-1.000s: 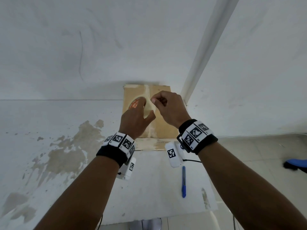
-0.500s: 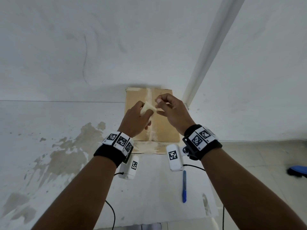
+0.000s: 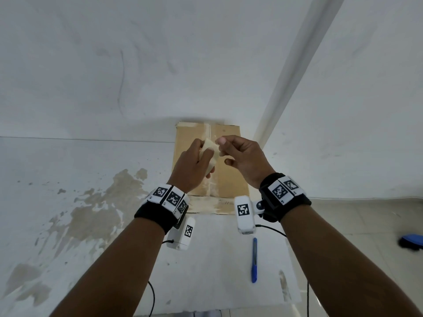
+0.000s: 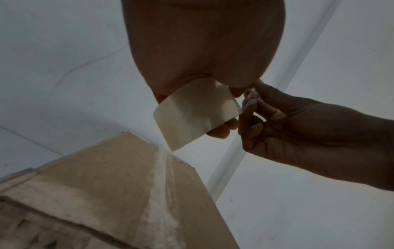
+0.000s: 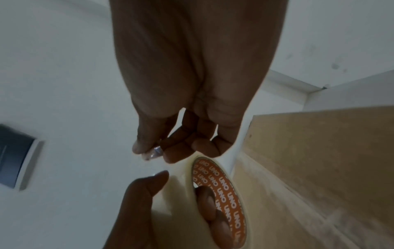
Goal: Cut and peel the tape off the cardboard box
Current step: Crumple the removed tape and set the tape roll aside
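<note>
A flat cardboard box (image 3: 231, 175) lies on the white table against the wall, with a pale taped seam (image 3: 209, 131) down its middle. Above it my left hand (image 3: 203, 154) grips a cream tape roll (image 3: 211, 148) with fingers through its orange core (image 5: 215, 178). My right hand (image 3: 220, 145) pinches a small clear bit of the tape end (image 5: 152, 152) between thumb and forefinger beside the roll (image 4: 196, 114). Neither hand touches the box (image 4: 95, 176).
A blue pen-shaped tool (image 3: 254, 259) lies on the table (image 3: 217, 271) near its front right edge, below my right wrist. Brown stains (image 3: 96, 207) mark the table's left side. A blue object (image 3: 412, 241) sits on the floor at far right. A white wall trim (image 3: 286, 88) rises behind the box.
My left hand has lifted the tape roll up off the box. My right hand has come in beside the roll and pinches the tape end.
</note>
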Demonstrator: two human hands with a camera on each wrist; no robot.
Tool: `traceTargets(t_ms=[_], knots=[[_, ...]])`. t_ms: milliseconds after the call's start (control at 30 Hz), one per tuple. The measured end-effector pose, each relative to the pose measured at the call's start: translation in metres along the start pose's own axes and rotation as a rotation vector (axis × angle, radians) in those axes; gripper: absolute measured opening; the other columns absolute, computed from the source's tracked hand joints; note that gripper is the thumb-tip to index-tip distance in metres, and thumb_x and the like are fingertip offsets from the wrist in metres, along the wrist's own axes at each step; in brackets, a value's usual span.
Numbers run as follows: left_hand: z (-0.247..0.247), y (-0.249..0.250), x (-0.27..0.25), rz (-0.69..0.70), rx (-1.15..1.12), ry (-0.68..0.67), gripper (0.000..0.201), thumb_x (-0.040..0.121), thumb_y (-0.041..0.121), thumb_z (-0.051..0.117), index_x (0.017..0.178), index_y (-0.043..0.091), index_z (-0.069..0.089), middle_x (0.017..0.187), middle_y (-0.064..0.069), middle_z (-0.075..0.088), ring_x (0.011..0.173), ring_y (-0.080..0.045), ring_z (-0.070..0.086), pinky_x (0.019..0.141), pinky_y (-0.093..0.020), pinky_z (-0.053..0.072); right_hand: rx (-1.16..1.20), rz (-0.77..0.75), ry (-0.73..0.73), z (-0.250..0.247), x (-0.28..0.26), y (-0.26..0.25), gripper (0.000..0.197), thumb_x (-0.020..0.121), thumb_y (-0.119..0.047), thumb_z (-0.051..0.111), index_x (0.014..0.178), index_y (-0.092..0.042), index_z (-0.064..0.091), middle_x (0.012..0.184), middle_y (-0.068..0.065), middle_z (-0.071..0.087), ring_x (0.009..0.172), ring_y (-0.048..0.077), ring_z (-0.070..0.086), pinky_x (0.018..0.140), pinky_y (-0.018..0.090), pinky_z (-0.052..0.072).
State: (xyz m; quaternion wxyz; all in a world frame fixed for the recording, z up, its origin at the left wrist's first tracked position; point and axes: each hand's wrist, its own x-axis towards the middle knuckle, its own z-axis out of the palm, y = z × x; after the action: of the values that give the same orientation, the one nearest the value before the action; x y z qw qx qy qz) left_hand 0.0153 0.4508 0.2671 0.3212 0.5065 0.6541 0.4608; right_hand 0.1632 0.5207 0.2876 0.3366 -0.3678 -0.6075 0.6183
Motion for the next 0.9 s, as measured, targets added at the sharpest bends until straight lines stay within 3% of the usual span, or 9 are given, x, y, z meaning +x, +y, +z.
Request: traceTargets(t_ms=[133,233,300,400,533,633,767,900], knots=[[0.000,-0.001,0.000,0.053,0.038,-0.009,0.022,0.101,0.029,0.046,0.104,0.007,0.051,0.069,-0.007,0.071,0.054,-0.023,0.067,0.057,-0.036,0.054,0.036,0.085,-0.070,-0.005,0.000,-0.003,0.029,0.092,-0.030,0.068,0.116,-0.015,0.073,0.082,-0.005,0.065,0.080,0.008,0.059,0.072,0.028,0.047],[0.000,-0.003,0.000,0.077,0.080,-0.016,0.023,0.101,0.031,0.046,0.106,0.009,0.051,0.071,-0.006,0.072,0.056,-0.023,0.068,0.059,-0.037,0.054,0.026,0.115,-0.117,-0.007,0.003,-0.004,0.040,0.090,-0.030,0.072,0.129,-0.025,0.066,0.081,0.005,0.057,0.078,0.006,0.059,0.070,0.026,0.045],[0.001,-0.005,0.000,0.087,0.094,-0.009,0.023,0.102,0.033,0.046,0.107,0.011,0.050,0.072,-0.005,0.072,0.057,-0.021,0.069,0.060,-0.036,0.055,0.028,0.128,-0.106,-0.007,0.004,-0.005,0.045,0.087,-0.030,0.075,0.130,-0.025,0.064,0.076,0.005,0.054,0.077,0.008,0.059,0.070,0.028,0.044],[0.002,-0.005,0.000,0.084,0.103,0.011,0.023,0.103,0.036,0.045,0.109,0.014,0.050,0.074,-0.003,0.073,0.057,-0.017,0.069,0.060,-0.031,0.054,0.035,0.136,-0.074,-0.005,0.004,-0.007,0.045,0.086,-0.026,0.078,0.128,-0.020,0.064,0.076,0.006,0.056,0.076,0.010,0.057,0.072,0.033,0.041],[0.002,-0.006,0.002,0.093,0.121,0.026,0.025,0.103,0.040,0.043,0.113,0.017,0.049,0.077,0.002,0.072,0.057,-0.012,0.068,0.061,-0.031,0.054,0.025,0.150,-0.020,0.000,0.005,-0.009,0.043,0.084,-0.022,0.079,0.123,-0.013,0.063,0.066,-0.002,0.060,0.072,0.011,0.058,0.072,0.036,0.041],[0.001,-0.006,0.002,0.106,0.167,0.059,0.025,0.104,0.041,0.040,0.115,0.019,0.047,0.080,0.003,0.072,0.063,-0.014,0.070,0.065,-0.034,0.054,0.049,0.171,0.027,0.004,0.006,-0.010,0.044,0.081,-0.022,0.082,0.118,-0.010,0.061,0.065,-0.003,0.060,0.075,0.016,0.055,0.071,0.034,0.043],[-0.001,-0.006,0.000,0.109,0.237,0.099,0.027,0.105,0.043,0.037,0.115,0.020,0.044,0.084,0.007,0.071,0.067,-0.010,0.070,0.063,-0.028,0.046,0.058,0.210,0.112,0.009,0.007,-0.013,0.053,0.073,-0.024,0.088,0.114,-0.009,0.058,0.060,-0.010,0.063,0.074,0.018,0.053,0.064,0.027,0.045],[0.000,-0.007,-0.004,0.091,0.191,0.136,0.031,0.104,0.047,0.035,0.117,0.020,0.043,0.091,0.007,0.072,0.069,-0.006,0.070,0.063,-0.027,0.047,0.036,0.217,0.162,0.014,0.008,-0.015,0.057,0.067,-0.025,0.092,0.111,-0.010,0.059,0.071,-0.007,0.066,0.071,0.015,0.057,0.070,0.029,0.047]])
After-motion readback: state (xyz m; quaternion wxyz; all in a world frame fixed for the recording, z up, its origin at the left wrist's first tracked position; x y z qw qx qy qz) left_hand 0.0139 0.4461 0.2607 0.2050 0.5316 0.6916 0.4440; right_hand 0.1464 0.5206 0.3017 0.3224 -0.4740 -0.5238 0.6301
